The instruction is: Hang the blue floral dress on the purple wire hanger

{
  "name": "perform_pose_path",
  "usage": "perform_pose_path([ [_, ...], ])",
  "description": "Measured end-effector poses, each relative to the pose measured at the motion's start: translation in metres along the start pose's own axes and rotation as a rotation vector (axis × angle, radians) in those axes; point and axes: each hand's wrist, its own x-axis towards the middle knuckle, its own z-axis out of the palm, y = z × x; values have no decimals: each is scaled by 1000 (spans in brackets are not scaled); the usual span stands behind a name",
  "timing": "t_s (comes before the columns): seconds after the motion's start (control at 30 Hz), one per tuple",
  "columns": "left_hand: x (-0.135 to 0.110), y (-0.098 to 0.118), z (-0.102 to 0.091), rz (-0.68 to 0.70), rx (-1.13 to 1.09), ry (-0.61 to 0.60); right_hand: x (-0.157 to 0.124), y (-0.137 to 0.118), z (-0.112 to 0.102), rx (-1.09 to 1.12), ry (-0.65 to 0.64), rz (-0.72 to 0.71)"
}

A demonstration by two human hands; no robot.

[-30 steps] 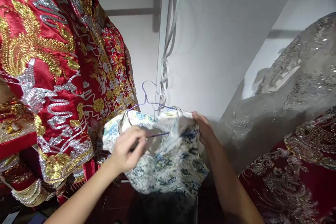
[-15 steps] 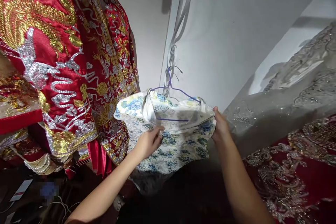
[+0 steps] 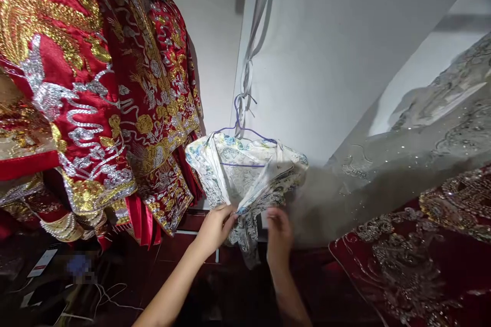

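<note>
A white blouse with a blue floral print [image 3: 207, 168] hangs on a thin purple wire hanger [image 3: 245, 165], its V-shaped neckline spread over the hanger. My left hand [image 3: 217, 227] is closed in a pinch on the blouse's front edge, at the bottom of the V. The cloth below that pinch is gathered and hangs down in folds. Just right of the gathered cloth is my right hand [image 3: 279, 237], slightly blurred, its fingers loosely curled and apart with nothing visible in them.
White straps [image 3: 249, 56] hold the hanger against the pale wall [image 3: 307, 61]. On the left hangs a red jacket [image 3: 153, 102] with gold and silver embroidery. A sheer beaded gown [image 3: 368, 163] and a dark red embellished garment [image 3: 414, 260] are on the right. A phone [image 3: 43, 262] and white cables lie lower left.
My right hand has let go of the blouse's right side and moved down and left. My left hand has moved slightly down, drawing the front together into a V.
</note>
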Motion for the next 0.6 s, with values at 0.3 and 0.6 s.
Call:
perform_pose_path([
  [0.3, 4, 18, 10, 50, 36, 11, -41, 19, 18, -127, -507, 44],
  [0.6, 28, 13, -18, 54, -140, -28, -30, 4, 32, -148, -591, 23],
])
